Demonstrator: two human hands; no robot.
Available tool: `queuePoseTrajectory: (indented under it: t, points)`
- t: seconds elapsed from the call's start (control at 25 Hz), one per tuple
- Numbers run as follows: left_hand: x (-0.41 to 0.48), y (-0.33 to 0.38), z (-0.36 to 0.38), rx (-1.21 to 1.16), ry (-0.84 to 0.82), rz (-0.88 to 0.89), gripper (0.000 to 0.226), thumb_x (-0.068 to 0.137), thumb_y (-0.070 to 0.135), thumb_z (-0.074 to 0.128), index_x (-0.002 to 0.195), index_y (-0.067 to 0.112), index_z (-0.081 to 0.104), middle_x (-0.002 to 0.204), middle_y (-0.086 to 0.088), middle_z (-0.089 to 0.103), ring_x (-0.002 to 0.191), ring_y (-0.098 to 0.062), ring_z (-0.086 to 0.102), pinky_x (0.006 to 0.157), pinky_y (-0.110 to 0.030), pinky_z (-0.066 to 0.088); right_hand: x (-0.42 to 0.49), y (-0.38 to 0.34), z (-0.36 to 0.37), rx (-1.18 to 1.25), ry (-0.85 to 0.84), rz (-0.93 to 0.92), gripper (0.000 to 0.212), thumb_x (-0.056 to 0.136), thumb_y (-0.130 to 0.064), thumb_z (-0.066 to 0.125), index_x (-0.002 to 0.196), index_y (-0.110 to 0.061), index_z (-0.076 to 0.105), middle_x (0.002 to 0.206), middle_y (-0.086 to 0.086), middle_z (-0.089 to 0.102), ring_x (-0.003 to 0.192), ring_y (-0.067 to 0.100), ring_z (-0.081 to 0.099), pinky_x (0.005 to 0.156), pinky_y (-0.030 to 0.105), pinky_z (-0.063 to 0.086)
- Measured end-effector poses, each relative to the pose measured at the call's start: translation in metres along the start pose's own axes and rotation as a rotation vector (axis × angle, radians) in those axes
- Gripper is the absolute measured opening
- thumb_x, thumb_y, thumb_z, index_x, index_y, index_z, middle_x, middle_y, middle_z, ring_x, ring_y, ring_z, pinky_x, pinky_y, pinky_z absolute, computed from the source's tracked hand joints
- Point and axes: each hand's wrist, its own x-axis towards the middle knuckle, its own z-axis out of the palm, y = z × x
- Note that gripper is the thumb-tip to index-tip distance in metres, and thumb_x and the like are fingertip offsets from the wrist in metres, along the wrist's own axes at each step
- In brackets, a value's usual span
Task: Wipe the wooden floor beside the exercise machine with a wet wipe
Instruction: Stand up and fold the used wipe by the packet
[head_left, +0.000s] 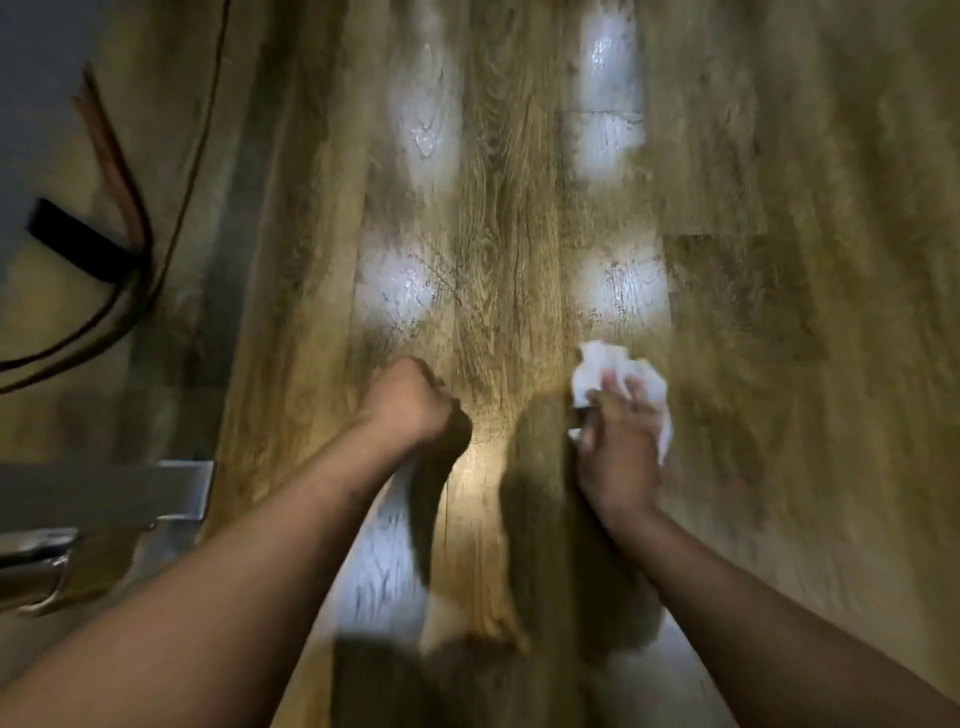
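The right hand gripped the bunched wet wipe and pressed it to the wooden floor, white folds poking out ahead of the fingers. Near it on the left, the left hand was clenched in an empty fist, apparently propping on the boards. The planks ran lengthwise away from the person. The exercise machine's metal frame and cables lay well to the left, nearer the fist than the wipe.

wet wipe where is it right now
In the head view the wet wipe is bunched in the right hand, right of centre on the wooden floor, with the fisted left hand to its left.
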Motion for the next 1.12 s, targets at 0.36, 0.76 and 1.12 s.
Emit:
queuePoseTrajectory:
  t: [0.36, 0.76, 1.12]
  points:
    - [-0.205, 0.1, -0.197, -1.031, -0.235, -0.246, 0.062, 0.079, 0.06, 0.062, 0.133, 0.032, 0.052, 0.133, 0.013, 0.051, 0.127, -0.013, 0.044, 0.106, -0.044, 0.031, -0.055, -0.27, -0.327, 1.657, -0.49, 0.607, 0.032, 0.1, -0.012, 0.035, 0.122, 0.001, 0.055, 0.113, 0.021, 0.064, 0.09, 0.027, 0.068, 0.069, 0.038, 0.062]
    - [-0.492, 0.271, -0.481, -1.033, -0.211, 0.444, 0.028, 0.058, 0.003, 0.057, 0.082, 0.002, 0.07, 0.079, -0.006, 0.069, 0.079, -0.018, 0.06, 0.074, -0.028, 0.048, -0.13, -0.478, -0.745, 1.403, -0.597, 0.141, 0.026, 0.104, -0.012, 0.035, 0.116, -0.005, 0.057, 0.103, 0.016, 0.067, 0.087, 0.024, 0.069, 0.077, 0.037, 0.06]
    - [-0.643, 0.207, -0.591, -0.867, 0.399, 0.446, 0.033, 0.07, 0.007, 0.085, 0.065, 0.013, 0.052, 0.064, -0.003, 0.053, 0.057, -0.011, 0.047, 0.054, -0.023, 0.038, -0.257, -0.573, -0.765, 0.903, -0.73, -0.22, 0.017, 0.092, -0.026, 0.065, 0.1, -0.013, 0.072, 0.098, 0.015, 0.074, 0.086, 0.025, 0.067, 0.088, 0.047, 0.056]
